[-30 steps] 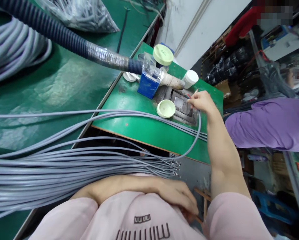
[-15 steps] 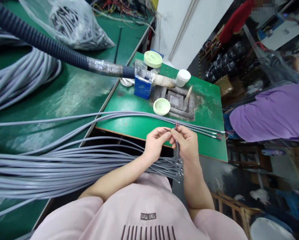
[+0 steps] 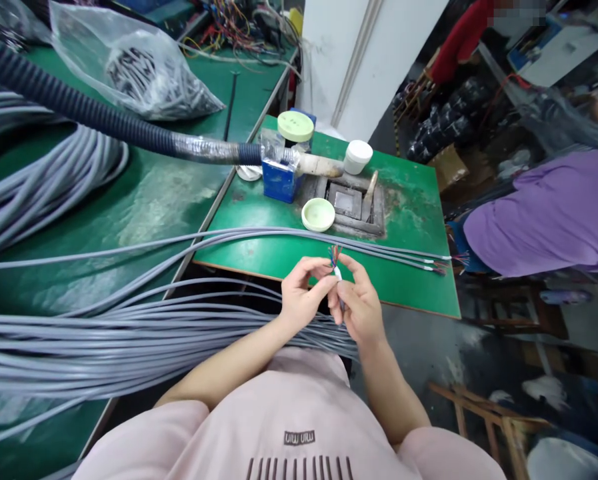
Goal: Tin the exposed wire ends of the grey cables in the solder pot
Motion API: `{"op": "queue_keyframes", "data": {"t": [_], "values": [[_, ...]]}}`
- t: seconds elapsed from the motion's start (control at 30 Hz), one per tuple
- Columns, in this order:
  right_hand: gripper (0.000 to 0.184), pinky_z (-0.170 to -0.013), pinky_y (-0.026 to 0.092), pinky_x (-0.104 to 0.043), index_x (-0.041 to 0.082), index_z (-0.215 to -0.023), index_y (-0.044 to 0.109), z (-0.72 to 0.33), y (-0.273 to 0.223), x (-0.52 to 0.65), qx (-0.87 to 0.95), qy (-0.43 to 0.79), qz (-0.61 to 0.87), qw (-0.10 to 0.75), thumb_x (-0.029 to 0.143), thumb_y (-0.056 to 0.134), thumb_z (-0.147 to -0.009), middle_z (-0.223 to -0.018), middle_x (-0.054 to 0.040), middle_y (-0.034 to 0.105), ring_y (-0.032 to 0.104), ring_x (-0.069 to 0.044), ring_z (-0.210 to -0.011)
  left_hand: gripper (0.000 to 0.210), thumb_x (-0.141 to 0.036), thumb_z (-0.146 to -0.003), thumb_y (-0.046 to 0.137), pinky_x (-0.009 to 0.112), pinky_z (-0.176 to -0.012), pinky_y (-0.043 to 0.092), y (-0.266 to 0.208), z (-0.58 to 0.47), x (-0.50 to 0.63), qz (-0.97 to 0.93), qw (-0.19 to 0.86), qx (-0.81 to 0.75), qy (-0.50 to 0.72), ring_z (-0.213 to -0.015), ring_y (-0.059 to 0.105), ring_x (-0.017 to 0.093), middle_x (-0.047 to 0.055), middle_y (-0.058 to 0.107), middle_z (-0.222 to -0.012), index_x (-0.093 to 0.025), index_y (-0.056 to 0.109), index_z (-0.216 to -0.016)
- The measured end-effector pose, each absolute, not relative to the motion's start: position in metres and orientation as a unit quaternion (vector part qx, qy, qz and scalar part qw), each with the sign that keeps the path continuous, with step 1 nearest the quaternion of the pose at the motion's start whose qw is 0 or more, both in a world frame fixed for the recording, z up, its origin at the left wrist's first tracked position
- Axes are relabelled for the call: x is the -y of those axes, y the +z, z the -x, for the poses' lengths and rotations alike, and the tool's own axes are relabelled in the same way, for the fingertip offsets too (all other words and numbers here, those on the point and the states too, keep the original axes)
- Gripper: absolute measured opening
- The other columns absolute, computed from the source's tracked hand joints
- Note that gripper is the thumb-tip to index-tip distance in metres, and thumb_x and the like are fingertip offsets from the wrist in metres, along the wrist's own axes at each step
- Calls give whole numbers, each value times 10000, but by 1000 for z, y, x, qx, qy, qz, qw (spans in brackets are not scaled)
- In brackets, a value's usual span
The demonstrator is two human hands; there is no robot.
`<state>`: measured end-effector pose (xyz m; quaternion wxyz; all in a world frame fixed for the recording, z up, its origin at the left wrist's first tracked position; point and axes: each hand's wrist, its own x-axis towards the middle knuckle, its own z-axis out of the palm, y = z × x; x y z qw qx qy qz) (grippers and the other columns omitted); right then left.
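Low in front of me, my two hands meet at the stripped end of a grey cable. Its fanned-out coloured wires (image 3: 335, 252) point up and away, above a short white section (image 3: 337, 273). My right hand (image 3: 363, 303) is closed round the cable just below the white section. From the other side, my left hand (image 3: 303, 293) pinches at the base of the wires, its thumb against the white section. Just beyond my fingers, several grey cables (image 3: 279, 231) lie across the green board, their bared coloured ends (image 3: 441, 267) near its right edge.
A thick bundle of grey cables (image 3: 129, 340) runs from the left below my hands. On the board stand a pale green dish (image 3: 318, 215), a soldering-pot-like square fixture (image 3: 349, 200), a white tub (image 3: 357, 157) and a blue box (image 3: 280, 180) under a ribbed hose (image 3: 129, 130). A person in purple (image 3: 543, 207) is at right.
The cable end has turned so its wires and white section show upright between my hands. Both hands have shifted slightly left, and my right fingers have moved down the cable.
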<state>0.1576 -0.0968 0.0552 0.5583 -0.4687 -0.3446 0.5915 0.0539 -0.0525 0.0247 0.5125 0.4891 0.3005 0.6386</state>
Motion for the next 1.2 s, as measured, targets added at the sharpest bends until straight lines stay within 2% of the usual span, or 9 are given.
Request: {"op": "queue_keyframes", "data": {"t": [0.1,0.2,0.3,0.4,0.57,0.63,0.77,1.0,1.2], "values": [[549,-311,349,-171,275,-1320,379,-154,53,98,354,586,480,549,360,624,-836,-575,84,597,468,-76,-325,296,-381,-784,694,241,-516,490,25,-53,59,-378,713,-294,513,-495,573,94,-21,620,-649,-205,688,-1022],[528,-385,439,-209,270,-1309,419,-160,54,100,401,589,498,494,355,624,-830,-606,72,606,552,-106,-412,368,-465,-782,672,231,-381,410,27,-47,61,-344,801,-264,412,-336,462,86,-53,519,-480,-150,711,-968],[384,-559,504,-255,239,-1138,597,-175,61,99,505,534,532,419,302,695,-772,-705,33,642,606,-121,-580,318,-439,-717,743,256,-538,485,29,-38,59,-354,780,-285,430,-517,573,116,25,662,-629,-136,741,-812],[231,-679,488,-279,231,-978,696,-191,73,92,585,441,552,397,287,717,-755,-758,14,629,591,-129,-693,304,-433,-727,738,294,-751,488,32,-29,59,-404,769,-280,408,-753,630,177,75,710,-731,-139,739,-651],[205,-716,473,-289,254,-970,750,-200,86,68,640,482,466,375,325,688,-788,-800,-10,625,580,-138,-738,312,-444,-734,729,292,-758,459,34,-22,67,-425,814,-240,315,-674,602,162,64,691,-629,-143,749,-654],[153,-664,468,-280,256,-886,775,-196,87,62,632,518,427,388,333,700,-776,-762,-15,637,571,-132,-689,317,-452,-730,730,293,-736,455,33,-21,70,-420,824,-235,297,-629,589,152,63,689,-615,-139,754,-682],[42,-565,425,-266,284,-740,786,-182,80,60,575,510,409,492,269,755,-716,-627,-4,614,530,-127,-612,343,-471,-747,711,294,-709,448,33,-18,69,-422,837,-219,273,-596,580,145,62,688,-609,-132,761,-761],[29,-538,372,-282,279,-628,769,-166,64,60,463,520,443,565,251,775,-631,-546,4,556,479,-131,-582,351,-475,-782,681,261,-661,432,34,-13,68,-416,850,-206,248,-556,554,119,38,664,-576,-129,737,-773],[111,-523,340,-270,222,-490,680,-163,64,47,361,571,419,606,223,749,-577,-536,19,485,416,-103,-543,364,-485,-779,679,250,-616,405,32,-17,64,-400,841,-227,285,-550,543,121,39,653,-570,-123,721,-778]]}}
